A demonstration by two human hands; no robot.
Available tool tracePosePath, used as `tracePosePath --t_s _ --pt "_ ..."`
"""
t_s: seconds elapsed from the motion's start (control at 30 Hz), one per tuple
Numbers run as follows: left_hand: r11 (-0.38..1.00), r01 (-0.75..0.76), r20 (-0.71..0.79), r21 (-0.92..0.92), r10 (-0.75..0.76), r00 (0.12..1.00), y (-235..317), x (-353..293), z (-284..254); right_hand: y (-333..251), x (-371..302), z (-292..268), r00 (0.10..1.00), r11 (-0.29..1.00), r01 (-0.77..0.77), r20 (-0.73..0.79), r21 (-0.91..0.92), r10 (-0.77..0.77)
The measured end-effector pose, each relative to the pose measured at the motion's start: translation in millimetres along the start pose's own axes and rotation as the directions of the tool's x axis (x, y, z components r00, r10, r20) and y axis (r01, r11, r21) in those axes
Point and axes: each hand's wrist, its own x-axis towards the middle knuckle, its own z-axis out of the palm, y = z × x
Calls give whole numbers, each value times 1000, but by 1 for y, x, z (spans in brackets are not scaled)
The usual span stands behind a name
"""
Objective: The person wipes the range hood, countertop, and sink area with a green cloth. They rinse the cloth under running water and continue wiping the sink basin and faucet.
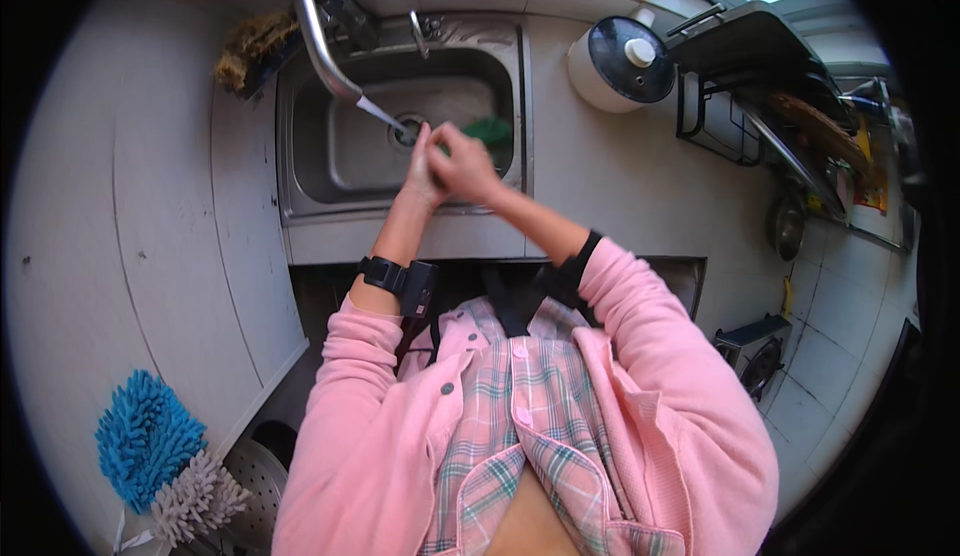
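My left hand (424, 170) and my right hand (464, 164) are pressed together over the near part of a steel sink (345, 181). A blurred green thing (488, 132), perhaps leafy, sticks out beyond my right hand, whose fingers are curled in around part of it. The fingers of my left hand are closed against the right; what lies between them is hidden. From the curved faucet (318, 41) a stream of water (382, 114) runs down toward the drain (406, 128), just beside my fingertips.
Right of the sink, a white pot with a dark lid (622, 64) stands on the counter (590, 176). A black dish rack (725, 126) holds pans beyond it. A small faucet lever (418, 34) rises behind the basin. Blue (148, 441) and grey shaggy mitts (197, 496) hang at lower left.
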Motion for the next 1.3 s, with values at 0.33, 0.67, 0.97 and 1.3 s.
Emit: tracePosePath --t_s 0.33,0.67,0.97,1.3 --pt "941 -338 69 -10 338 939 -8 43 -20 -29 19 -6 964 971 -37 -263 -237 -27" --pt "944 -248 -128 218 280 951 -25 24 51 83 37 -16 894 824 -366 -84 433 441" --pt "941 -3 -327 338 121 937 -2 1 37 26 41 -20 930 957 -189 -273 220 247" --pt "929 -335 -318 157 368 874 -8 42 29 8 37 -8 939 964 -218 -302 -154 165"
